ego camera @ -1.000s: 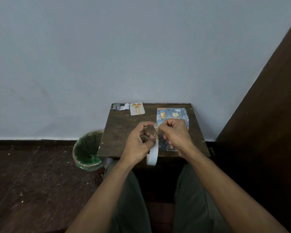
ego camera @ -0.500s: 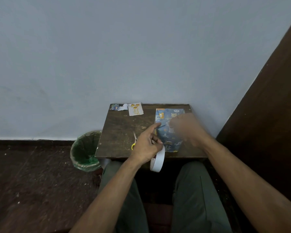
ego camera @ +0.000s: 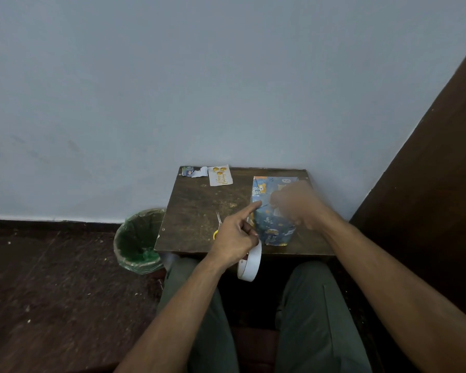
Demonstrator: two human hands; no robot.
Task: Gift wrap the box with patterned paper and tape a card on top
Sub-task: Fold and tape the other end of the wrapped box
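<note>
R hand (ego camera: 297,204) blurred, grip unclear; hides part of box (ego camera: 273,227).

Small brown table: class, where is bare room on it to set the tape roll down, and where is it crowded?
Bare wood lies in the table's left-centre, between the white card at the back and the yellow-handled scissors near the front. The right side is crowded: blue patterned wrapped box and both hands.

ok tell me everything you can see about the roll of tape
The roll of tape is a white ring, wide-banded, with a small dark mark on its outer face too small to read. It hangs from the curled fingers of the left hand, dangling just past the near edge of the wooden table, above the person's lap. Only those fingers touch it. Whether a strip runs from it to the wrapped box cannot be told.
</note>
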